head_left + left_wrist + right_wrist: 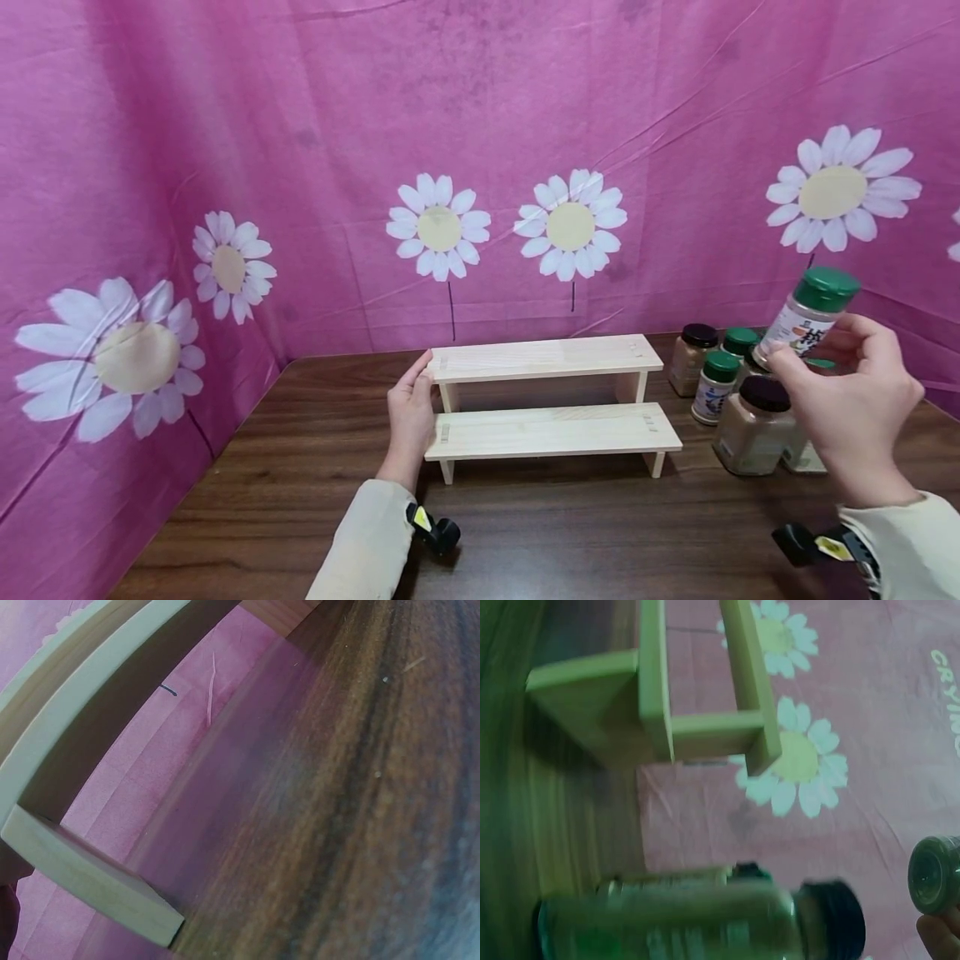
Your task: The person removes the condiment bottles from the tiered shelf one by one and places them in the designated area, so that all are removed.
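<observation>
A two-tier wooden shelf point(551, 432) of pale wood stands on the table. At its left end my left hand point(408, 417) holds the side by the upper tier, fingertips at the board's corner. Only a dark sliver of that hand shows in the left wrist view, beside the shelf point(90, 877). My right hand point(862, 400) pinches a spice jar point(802, 321) with a green lid and white label between thumb and fingers. Tilted, the jar is raised over the other jars at the right. The right wrist view shows its round glass base point(930, 876) and a fingertip.
Right of the shelf several jars are grouped: a big square one with a dark lid point(753, 429), a small green-lidded one point(717, 387) and a dark-lidded one point(692, 360) behind. A pink cloth point(337, 208) with daisies hangs behind the brown wooden table point(540, 533).
</observation>
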